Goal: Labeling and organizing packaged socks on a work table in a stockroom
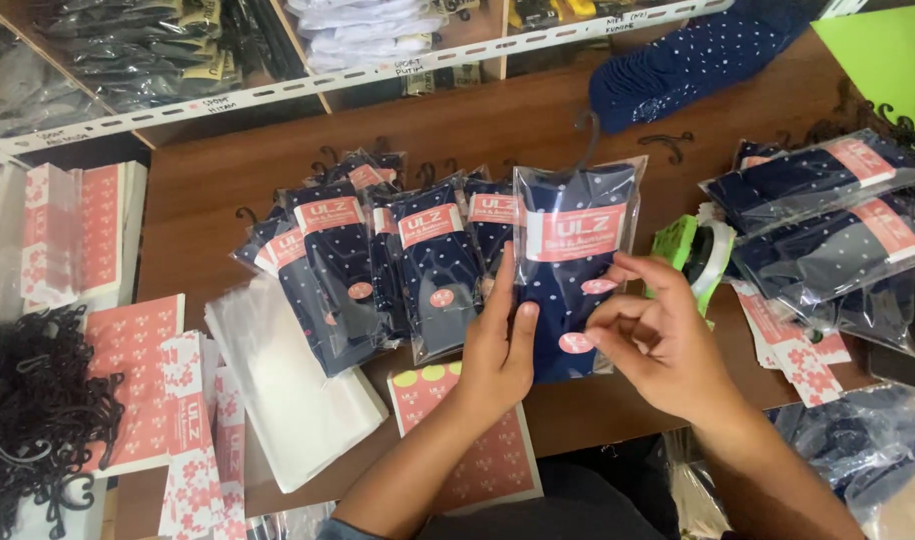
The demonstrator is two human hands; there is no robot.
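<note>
The left hand (498, 345) props the packet (575, 262) upright by its left edge, its grip pinching it over the tabletop's (478, 125) near edge; the right hand (658, 335) pinches a sticker (576, 342) onto its front. Finished packets (398, 255) fan out behind.

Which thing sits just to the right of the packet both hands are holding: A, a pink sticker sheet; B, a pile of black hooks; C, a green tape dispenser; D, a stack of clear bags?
C: the green tape dispenser sits right of the held packet, behind the right hand; the left hand steadies the packet.
</note>
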